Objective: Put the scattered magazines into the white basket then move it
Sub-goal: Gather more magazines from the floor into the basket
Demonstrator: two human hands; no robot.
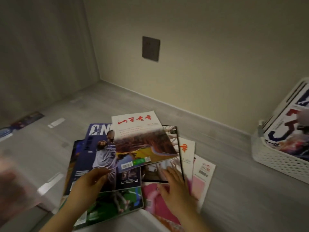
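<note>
A loose pile of several magazines lies on the grey floor before me. On top is a white magazine with red characters (142,139); beside it a blue basketball magazine (100,148), lower down a green one (113,205) and a pink one (160,206). My left hand (88,181) rests on the basketball magazine with fingers laid forward. My right hand (175,185) lies flat with spread fingers on the dark-edged magazine at the pile's right. The white perforated basket (280,163) stands at the right edge, with magazines inside it.
A wall with a dark socket plate (151,48) runs behind the pile. Another magazine or leaflet (21,124) lies on the floor at the far left. A blurred pale shape (15,186) fills the lower left corner.
</note>
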